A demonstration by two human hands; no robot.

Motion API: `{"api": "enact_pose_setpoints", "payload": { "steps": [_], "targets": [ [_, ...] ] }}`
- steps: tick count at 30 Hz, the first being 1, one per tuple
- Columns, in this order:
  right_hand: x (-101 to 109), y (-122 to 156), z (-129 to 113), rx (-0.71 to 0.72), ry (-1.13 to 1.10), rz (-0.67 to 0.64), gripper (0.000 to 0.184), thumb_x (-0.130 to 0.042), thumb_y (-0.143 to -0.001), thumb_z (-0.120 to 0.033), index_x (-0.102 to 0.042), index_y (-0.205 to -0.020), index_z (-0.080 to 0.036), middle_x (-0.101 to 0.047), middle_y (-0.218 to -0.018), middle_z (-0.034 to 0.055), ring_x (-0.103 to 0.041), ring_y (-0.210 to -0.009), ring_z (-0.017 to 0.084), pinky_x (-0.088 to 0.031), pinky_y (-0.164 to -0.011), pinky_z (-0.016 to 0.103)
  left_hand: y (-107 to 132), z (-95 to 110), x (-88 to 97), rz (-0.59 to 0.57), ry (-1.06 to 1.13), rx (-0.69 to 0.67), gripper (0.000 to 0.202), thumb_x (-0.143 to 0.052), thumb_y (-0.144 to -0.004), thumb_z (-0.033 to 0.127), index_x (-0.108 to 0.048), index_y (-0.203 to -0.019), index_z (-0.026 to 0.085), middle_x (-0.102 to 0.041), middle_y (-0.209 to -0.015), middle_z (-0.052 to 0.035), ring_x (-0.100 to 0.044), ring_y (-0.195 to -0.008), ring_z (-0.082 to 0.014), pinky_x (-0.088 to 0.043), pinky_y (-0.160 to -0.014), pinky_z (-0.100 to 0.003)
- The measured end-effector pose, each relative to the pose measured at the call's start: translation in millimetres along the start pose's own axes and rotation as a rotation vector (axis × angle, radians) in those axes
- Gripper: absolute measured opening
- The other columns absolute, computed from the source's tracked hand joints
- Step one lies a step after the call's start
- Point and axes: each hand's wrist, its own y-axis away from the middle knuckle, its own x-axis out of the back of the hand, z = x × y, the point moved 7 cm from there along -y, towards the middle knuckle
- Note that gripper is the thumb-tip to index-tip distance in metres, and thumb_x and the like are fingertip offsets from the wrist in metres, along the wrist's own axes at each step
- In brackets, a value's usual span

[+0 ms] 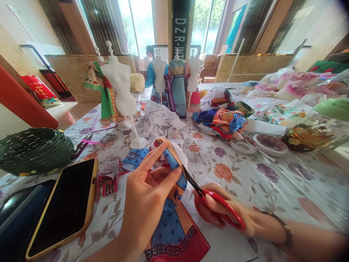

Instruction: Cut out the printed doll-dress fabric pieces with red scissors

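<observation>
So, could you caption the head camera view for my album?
Red-handled scissors in the right hand meet blue patterned cloth held in the left hand, near a bare white mannequin.

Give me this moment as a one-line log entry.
left hand: pinches blue printed fabric | right hand: grips red-handled scissors | blades: at fabric edge | nearby: yellow-cased smartphone

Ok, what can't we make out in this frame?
All head view:
Held cloth: part hidden by the left hand, bottom cut off by the lower edge.
Scissors: blade tips lost at the cloth.
Dark object: cut off by the left edge, partly covered by the phone.
Banner: lower lettering behind the dressed mannequin.
</observation>
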Motion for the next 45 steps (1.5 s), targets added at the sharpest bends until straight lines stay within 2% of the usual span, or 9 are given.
{"api": "enact_pose_setpoints", "payload": {
  "steps": [10,16,20,25,31,40,45],
  "targets": [
    [-0.1,1.5,2.4,0.056,-0.002,0.025,0.059,-0.038,-0.093,-0.067,-0.035,-0.057,-0.02,-0.034,-0.053,-0.0044,-0.03,-0.047,0.009,-0.024,-0.046,0.026,1.2,0.6,1.5,0.014,-0.027,-0.001,0.062,-0.083,-0.07,0.025,-0.063,-0.128,0.033,-0.073,-0.073,0.0002,-0.06,-0.048,-0.0091,-0.054,-0.045,-0.018],
    [0.2,0.5,0.3,0.056,0.014,0.039,0.062,-0.038,-0.092,-0.068,-0.035,-0.054,-0.02,-0.035,-0.05,-0.004,-0.03,-0.046,0.009,-0.024,-0.047,0.028,0.5,1.2,0.8,0.005,-0.03,-0.024,0.061,-0.081,-0.072,0.029,-0.062,-0.13,0.031,-0.073,-0.071,-0.0005,-0.059,-0.047,-0.0096,-0.055,-0.045,-0.019],
    [0.0,-0.2,0.9,0.03,0.021,0.034,0.064,-0.04,-0.089,-0.072,-0.036,-0.052,-0.02,-0.036,-0.048,-0.0037,-0.03,-0.044,0.009,-0.023,-0.045,0.028,1.1,1.9,1.4,0.022,-0.039,-0.017,0.062,-0.082,-0.07,0.027,-0.063,-0.129,0.03,-0.072,-0.069,-0.0002,-0.058,-0.045,-0.0092,-0.054,-0.043,-0.018],
    [1.8,-0.9,4.8,0.044,-0.001,0.051,0.063,-0.04,-0.091,-0.068,-0.038,-0.052,-0.019,-0.034,-0.045,-0.0043,-0.03,-0.044,0.009,-0.023,-0.045,0.027,1.9,2.7,1.2,0.023,-0.029,-0.003,0.062,-0.082,-0.07,0.024,-0.063,-0.129,0.031,-0.073,-0.068,0.0002,-0.058,-0.045,-0.0092,-0.054,-0.044,-0.018],
    [-1.2,-2.1,5.2,-0.044,-0.064,0.033,0.061,-0.048,-0.082,-0.074,-0.041,-0.056,-0.019,-0.039,-0.046,-0.004,-0.034,-0.042,0.009,-0.024,-0.041,0.024,2.1,1.7,3.4,0.019,-0.025,-0.015,0.06,-0.082,-0.07,0.022,-0.064,-0.127,0.033,-0.071,-0.066,0.0022,-0.056,-0.044,-0.0079,-0.054,-0.044,-0.018],
    [-0.4,-1.0,3.8,-0.042,-0.053,-0.005,0.062,-0.044,-0.085,-0.075,-0.044,-0.058,-0.019,-0.047,-0.051,-0.0016,-0.04,-0.046,0.01,-0.029,-0.044,0.023,-0.2,2.8,0.6,0.015,-0.016,-0.018,0.058,-0.083,-0.069,0.022,-0.067,-0.124,0.032,-0.071,-0.067,0.0023,-0.055,-0.042,-0.0075,-0.054,-0.042,-0.018],
    [-1.0,-1.0,5.3,-0.03,-0.071,-0.037,0.061,-0.043,-0.087,-0.072,-0.045,-0.06,-0.018,-0.048,-0.053,-0.0009,-0.04,-0.047,0.009,-0.029,-0.044,0.023,0.3,-0.1,-0.9,-0.025,0.014,-0.002,0.061,-0.082,-0.07,0.022,-0.064,-0.128,0.03,-0.072,-0.069,0.0002,-0.057,-0.045,-0.0088,-0.054,-0.043,-0.019]
  ]
}}
